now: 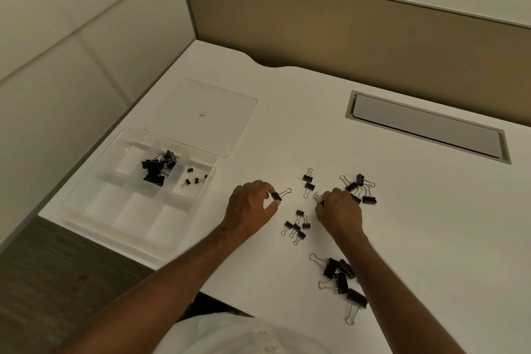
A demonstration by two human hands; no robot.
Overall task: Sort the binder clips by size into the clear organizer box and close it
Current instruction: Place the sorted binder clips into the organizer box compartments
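Pinching binder clip (pixel 276 196), left hand (pixel 253 207) fingertips

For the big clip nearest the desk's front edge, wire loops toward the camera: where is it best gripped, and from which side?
Probably by the black body, pinched across its two flat faces from above. It lies flat with its wire handles pointing toward the person, and another large clip touches its far end, so the near side is freer. The loose handles would likely swing if pinched instead.

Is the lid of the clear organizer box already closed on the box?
No, the lid lies flat on the desk behind the open organizer box, apart from it.
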